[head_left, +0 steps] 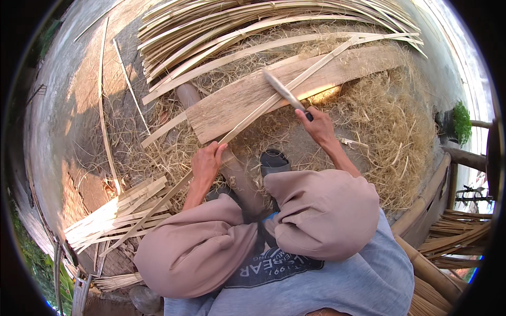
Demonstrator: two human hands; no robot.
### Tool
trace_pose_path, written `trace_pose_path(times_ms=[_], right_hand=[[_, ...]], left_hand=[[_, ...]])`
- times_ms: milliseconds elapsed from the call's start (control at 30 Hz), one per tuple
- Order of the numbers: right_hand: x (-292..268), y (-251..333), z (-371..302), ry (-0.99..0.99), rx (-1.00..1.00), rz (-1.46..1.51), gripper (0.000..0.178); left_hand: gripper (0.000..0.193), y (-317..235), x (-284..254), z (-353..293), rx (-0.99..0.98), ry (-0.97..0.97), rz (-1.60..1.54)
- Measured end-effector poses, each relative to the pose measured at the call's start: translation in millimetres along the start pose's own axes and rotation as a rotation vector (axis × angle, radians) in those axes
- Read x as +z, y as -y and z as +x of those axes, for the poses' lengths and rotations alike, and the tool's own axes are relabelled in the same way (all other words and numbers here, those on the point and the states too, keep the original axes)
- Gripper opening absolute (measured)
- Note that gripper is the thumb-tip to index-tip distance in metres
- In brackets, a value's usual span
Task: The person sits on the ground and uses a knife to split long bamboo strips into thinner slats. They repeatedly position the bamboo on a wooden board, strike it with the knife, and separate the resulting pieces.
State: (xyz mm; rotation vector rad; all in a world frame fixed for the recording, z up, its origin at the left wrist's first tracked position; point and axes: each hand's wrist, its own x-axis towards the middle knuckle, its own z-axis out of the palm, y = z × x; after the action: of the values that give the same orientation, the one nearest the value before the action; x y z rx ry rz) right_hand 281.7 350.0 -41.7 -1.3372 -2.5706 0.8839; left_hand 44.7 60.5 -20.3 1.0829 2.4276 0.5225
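Note:
My left hand (207,162) is closed around a long split bamboo strip (247,120), which runs up to the right across a wooden plank (232,105). In my right hand (318,126) is the dark handle of a knife (284,92). Its pale blade points up and left, lying over or against the strip above the plank; whether the edge touches the strip I cannot tell. The strip's lower end passes my left wrist toward the pile at the lower left. A rounded log or pole (188,96) shows beneath the plank's left end.
A thick stack of bamboo strips (211,34) lies at the far side. More strips (121,213) are piled at the lower left. Curly shavings (390,137) cover the ground to the right. Bamboo poles (427,195) and a green plant (461,122) stand at the right edge.

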Motion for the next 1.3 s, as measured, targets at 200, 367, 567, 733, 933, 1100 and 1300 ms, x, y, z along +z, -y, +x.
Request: trace_pose_path(times_ms=[200,367,567,733,933,1100,1300], right_hand=[[-73.9,-76.1,63.9,-0.28,0.24,0.056,0.068],[50.0,46.2,-63.8,0.04,-0.089,0.167,0.054],[31.0,26.3,-55.9,0.033,-0.323,-0.043,0.055],[-77.0,-82.0,32.6,-0.269,0.296,0.02,0.068],[-22.5,-10.0,-0.7,-0.055,-0.074,-0.008,0.068],[-37.8,-44.0,23.7,-0.155,0.079,-0.006,0.066],[-31.6,-37.2,21.0,-0.113,0.138,0.069,0.066]], left_hand=[[0.041,-17.1,-16.5,1.1,0.191,-0.178,-0.251],[0.041,-16.0,-18.5,6.6,0.027,0.027,-0.045],[0.044,-1.0,-12.0,4.3,0.021,0.015,-0.132],[0.043,-1.3,-37.1,5.0,-0.049,0.117,-0.182],[0.041,32.4,-58.5,-18.2,-0.09,0.147,-0.208],[0.038,92.2,-116.1,-90.1,-0.183,0.183,-0.404],[0.039,105.0,-115.3,-115.5,-0.286,0.186,-0.402]])
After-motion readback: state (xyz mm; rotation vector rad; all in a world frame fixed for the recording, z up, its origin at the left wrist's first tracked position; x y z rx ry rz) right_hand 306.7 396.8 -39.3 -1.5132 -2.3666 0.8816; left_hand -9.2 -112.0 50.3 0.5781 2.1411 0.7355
